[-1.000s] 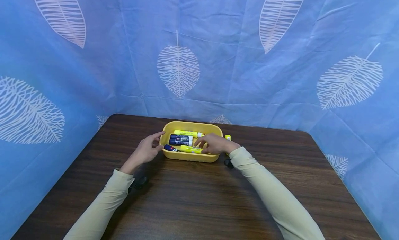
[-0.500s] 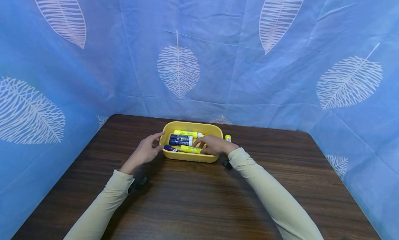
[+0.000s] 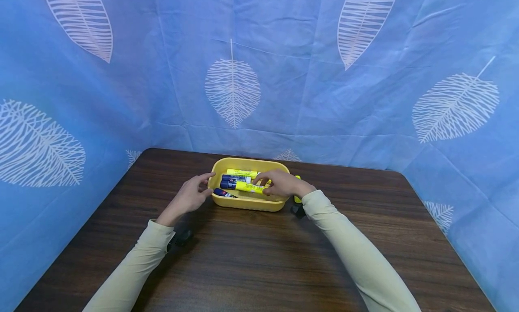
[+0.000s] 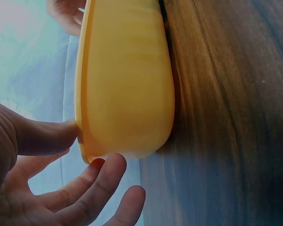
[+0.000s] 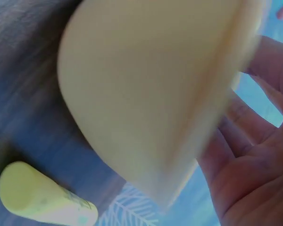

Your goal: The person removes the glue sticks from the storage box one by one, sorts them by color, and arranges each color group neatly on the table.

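The yellow basket (image 3: 248,205) stands at the back of the table, with several glue sticks lying inside. My left hand (image 3: 190,196) grips its left end, thumb at the near corner and index finger at the far one. In the left wrist view the thumb tip presses the basket's rim (image 4: 80,113). My right hand (image 3: 281,183) reaches over the right end and pinches a yellow glue stick (image 3: 250,187) by its right part. This stick overlaps a dark-blue glue stick (image 3: 228,185). Another dark-blue stick (image 3: 224,193) lies near the front left, and a yellow stick (image 3: 240,172) along the back.
One more yellow glue stick (image 5: 42,195) stands on the table just right of the basket, partly hidden by the right wrist in the head view. A blue leaf-printed curtain (image 3: 259,100) hangs behind the dark wooden table (image 3: 251,258).
The right hand has taken hold of the front yellow glue stick and moved it up and back, over the blue sticks. The left hand keeps its place on the basket.
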A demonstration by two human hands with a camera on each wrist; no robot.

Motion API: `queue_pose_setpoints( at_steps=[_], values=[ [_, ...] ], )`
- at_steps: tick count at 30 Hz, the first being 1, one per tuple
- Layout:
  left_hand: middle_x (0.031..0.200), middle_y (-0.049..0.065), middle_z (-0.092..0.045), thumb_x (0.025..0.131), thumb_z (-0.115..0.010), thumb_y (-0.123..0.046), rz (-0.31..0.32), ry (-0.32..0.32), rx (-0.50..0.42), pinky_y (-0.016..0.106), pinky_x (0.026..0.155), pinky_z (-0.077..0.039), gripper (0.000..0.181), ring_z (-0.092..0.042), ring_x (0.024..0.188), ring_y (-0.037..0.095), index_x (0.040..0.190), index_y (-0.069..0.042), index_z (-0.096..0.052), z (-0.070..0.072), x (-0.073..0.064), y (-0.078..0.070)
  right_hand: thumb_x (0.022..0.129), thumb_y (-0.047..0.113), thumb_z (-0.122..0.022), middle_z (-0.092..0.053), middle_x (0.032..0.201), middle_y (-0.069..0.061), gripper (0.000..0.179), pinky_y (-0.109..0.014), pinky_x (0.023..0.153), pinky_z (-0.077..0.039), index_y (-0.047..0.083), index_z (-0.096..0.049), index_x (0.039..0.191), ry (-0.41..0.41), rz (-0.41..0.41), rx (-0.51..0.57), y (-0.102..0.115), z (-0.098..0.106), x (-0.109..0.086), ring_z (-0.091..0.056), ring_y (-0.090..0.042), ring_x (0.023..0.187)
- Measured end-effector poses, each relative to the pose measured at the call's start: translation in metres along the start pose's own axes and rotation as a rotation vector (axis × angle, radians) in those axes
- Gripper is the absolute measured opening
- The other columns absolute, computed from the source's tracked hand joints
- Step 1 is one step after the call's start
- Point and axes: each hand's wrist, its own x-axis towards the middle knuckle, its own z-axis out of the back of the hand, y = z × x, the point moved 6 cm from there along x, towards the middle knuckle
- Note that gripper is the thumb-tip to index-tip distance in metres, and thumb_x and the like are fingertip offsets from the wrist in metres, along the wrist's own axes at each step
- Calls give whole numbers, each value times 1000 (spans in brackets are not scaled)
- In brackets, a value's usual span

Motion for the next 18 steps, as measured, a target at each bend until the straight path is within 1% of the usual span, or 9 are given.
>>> queue_pose_setpoints(
  at_steps=[4, 7, 9, 11, 15, 18],
  values=[
    [139, 24, -54, 103, -59, -9, 4, -3, 4, 52, 94, -56, 54, -59, 117, 39, 155, -12, -45, -1, 0, 0, 100, 8, -63, -64, 135, -15, 40, -39, 91, -57, 14, -62, 140, -27, 0, 26, 2, 9, -6, -65, -30, 119],
    [139, 24, -53, 103, -60, -9, 15, -8, 4, 52, 94, -56, 54, -59, 116, 39, 155, -12, -45, -1, 0, 0, 100, 9, -64, -64, 135, -17, 41, -41, 93, -57, 14, -61, 141, -57, 2, 41, 3, 15, -13, -68, -30, 114],
    [139, 24, -53, 103, -60, -10, 18, -9, 4, 52, 94, -56, 54, -59, 116, 38, 154, -12, -45, -2, 0, 1, 100, 10, -64, -65, 134, -15, 42, -41, 93, -57, 14, -61, 142, -82, -1, 42, 2, 19, -17, -69, -30, 111],
    [139, 24, -53, 103, -60, -10, 16, -9, 3, 51, 94, -56, 54, -60, 115, 38, 154, -12, -45, -2, 0, 1, 100, 10, -65, -66, 133, -14, 42, -41, 91, -57, 15, -61, 141, -111, -3, 44, 1, 22, -22, -69, -29, 111],
    [138, 24, -53, 103, -60, -10, 2, -5, 2, 50, 92, -57, 53, -60, 114, 38, 154, -11, -45, -1, -1, 0, 100, 12, -67, -68, 130, -11, 40, -39, 87, -57, 18, -63, 139, -184, -25, 43, -3, 28, -31, -67, -26, 114],
    [138, 25, -54, 103, -60, -10, -5, -3, 0, 50, 92, -57, 53, -61, 114, 38, 154, -11, -45, 0, -2, -1, 99, 12, -67, -68, 130, -12, 40, -40, 86, -57, 18, -64, 139, -238, -48, 60, -6, 33, -40, -67, -26, 113]
  ],
)
